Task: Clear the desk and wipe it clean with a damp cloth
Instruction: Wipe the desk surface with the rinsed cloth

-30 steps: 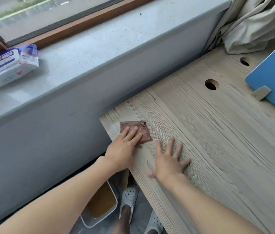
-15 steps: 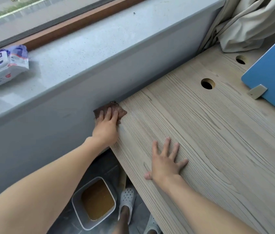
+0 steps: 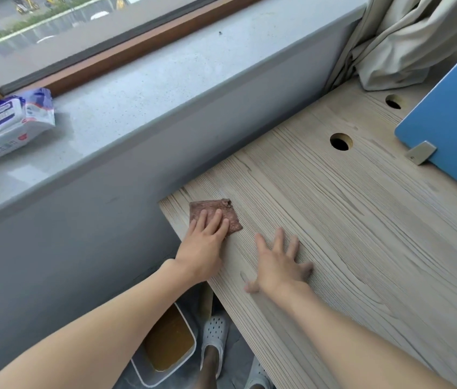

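Cloth (image 3: 216,216): pressed flat under left hand (image 3: 203,245), fingers straight; near desk (image 3: 362,234) corner
Right hand (image 3: 279,265): splayed wide, bracing, holding nothing
Progress: clearing seemingly done; wiping underway, much surface left

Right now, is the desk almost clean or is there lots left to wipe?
Clearing looks done: the desk in view holds only the blue divider and a curtain edge. Wiping is in hand: the left hand presses the brown cloth flat at the corner by the wall, while the right hand rests flat on the wood. Probably left: the stretch towards the round holes, though I can't tell what's been wiped.
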Motion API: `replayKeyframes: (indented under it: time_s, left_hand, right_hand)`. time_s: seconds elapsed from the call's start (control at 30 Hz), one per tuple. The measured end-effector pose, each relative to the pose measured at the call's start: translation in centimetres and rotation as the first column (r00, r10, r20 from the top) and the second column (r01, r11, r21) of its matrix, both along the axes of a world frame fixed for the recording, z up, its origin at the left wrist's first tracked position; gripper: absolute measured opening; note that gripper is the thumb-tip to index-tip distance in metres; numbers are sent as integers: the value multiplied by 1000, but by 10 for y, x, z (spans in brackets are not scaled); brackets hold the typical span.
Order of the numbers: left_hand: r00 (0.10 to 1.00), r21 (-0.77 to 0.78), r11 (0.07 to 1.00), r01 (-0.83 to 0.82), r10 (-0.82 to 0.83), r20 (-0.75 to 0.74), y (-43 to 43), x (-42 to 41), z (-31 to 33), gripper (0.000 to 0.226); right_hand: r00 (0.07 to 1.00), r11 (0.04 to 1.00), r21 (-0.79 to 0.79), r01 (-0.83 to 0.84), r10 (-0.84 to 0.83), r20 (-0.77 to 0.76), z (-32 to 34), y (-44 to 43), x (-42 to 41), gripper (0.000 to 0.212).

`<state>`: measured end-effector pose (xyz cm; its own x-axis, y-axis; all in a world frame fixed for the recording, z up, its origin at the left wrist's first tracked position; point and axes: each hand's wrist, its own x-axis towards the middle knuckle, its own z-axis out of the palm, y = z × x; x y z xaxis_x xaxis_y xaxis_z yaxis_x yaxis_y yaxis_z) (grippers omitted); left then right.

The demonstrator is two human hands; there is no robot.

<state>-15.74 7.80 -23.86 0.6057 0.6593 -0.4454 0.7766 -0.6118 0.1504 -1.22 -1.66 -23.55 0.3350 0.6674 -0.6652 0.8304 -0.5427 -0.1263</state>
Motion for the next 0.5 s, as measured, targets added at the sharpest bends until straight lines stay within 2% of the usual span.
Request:
replayKeyframes:
  time_s: [0.07,0.2,0.5]
  left_hand:
    - [999,-14,999,43,-43,-2,-1,14,-2,85]
    - [994,-23,994,107,-107,-3,4,37,-6,86]
    - [966,-39,966,257,-257,10,24,121,-11,80]
  right_hand:
    - [998,998,41,46,-47,40,3,-1,14,112]
    - [974,975,-4,222,-221,53,1,-9,41,117]
    - [971,972,11,236,-236,29,-5,-15,42,116]
